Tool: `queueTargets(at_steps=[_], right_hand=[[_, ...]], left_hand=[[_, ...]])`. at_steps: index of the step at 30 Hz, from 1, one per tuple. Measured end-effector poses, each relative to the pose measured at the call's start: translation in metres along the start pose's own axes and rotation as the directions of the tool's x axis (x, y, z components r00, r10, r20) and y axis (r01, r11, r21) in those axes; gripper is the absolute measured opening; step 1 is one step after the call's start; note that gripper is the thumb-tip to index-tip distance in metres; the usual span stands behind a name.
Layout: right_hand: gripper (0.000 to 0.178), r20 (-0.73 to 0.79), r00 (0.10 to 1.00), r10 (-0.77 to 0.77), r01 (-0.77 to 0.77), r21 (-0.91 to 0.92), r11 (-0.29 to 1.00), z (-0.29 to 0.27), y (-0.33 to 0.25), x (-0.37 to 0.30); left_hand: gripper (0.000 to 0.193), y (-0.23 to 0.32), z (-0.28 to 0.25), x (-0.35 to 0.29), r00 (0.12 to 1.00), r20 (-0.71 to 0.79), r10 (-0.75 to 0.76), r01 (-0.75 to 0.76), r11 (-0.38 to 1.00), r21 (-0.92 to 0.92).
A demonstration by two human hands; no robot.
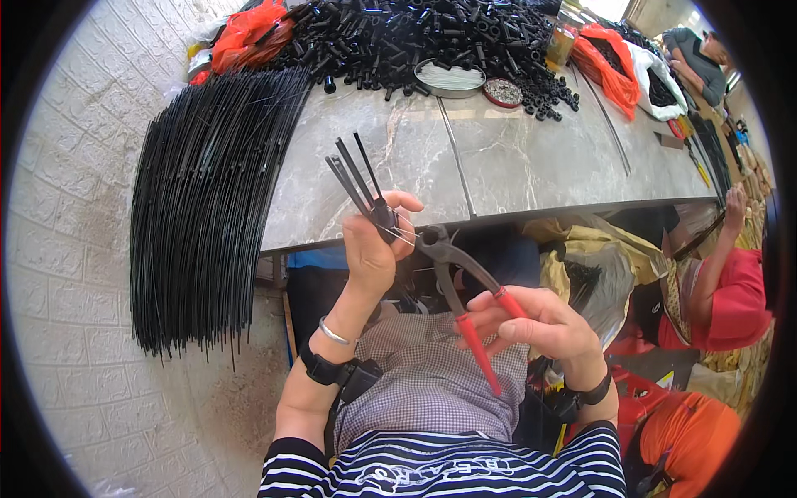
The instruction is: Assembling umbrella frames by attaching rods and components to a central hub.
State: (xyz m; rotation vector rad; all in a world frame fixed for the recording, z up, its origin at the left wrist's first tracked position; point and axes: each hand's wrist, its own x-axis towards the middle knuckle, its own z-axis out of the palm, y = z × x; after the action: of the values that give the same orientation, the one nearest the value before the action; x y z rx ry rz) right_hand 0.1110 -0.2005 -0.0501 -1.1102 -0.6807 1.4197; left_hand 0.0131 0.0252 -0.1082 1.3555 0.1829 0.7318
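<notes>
My left hand is raised in front of the table edge, its fingers closed round a small black hub-like piece. Several thin black rods fan up and out from it. Pale thin wire ends stick out toward the right. In my right hand is a pair of end-cutting pincers with red handle grips, the handles spread apart. Their dark head lies close beside the wire ends; whether the jaws touch the wire, I cannot tell.
A large bundle of long black rods hangs over the left of the grey marbled table. Behind are heaped black tubular parts, a dish of white strips and a small round tin. A person in red sits at right.
</notes>
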Motion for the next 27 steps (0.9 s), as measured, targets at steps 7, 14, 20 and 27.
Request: queueTargets(at_steps=[7, 14, 20, 27], right_hand=[[0.043, 0.127, 0.991, 0.048, -0.068, 0.159, 0.985, 0.010, -0.001, -0.011], [0.043, 0.198, 0.980, 0.015, -0.058, 0.211, 0.976, 0.011, 0.007, -0.018], [0.045, 0.214, 0.976, 0.028, -0.077, 0.222, 0.972, 0.009, 0.009, -0.020], [0.041, 0.262, 0.963, 0.066, -0.139, 0.272, 0.952, -0.001, 0.010, -0.014]], left_hand=[[0.101, 0.009, 0.002, -0.014, 0.999, -0.007, 0.043, -0.043, 0.997, 0.064], [0.105, 0.022, 0.012, -0.020, 0.998, 0.012, 0.057, -0.058, 0.993, 0.099], [0.107, 0.018, 0.015, -0.025, 0.998, 0.004, 0.066, -0.066, 0.995, 0.080], [0.105, 0.011, 0.009, -0.027, 0.997, 0.035, 0.070, -0.070, 0.997, 0.011]])
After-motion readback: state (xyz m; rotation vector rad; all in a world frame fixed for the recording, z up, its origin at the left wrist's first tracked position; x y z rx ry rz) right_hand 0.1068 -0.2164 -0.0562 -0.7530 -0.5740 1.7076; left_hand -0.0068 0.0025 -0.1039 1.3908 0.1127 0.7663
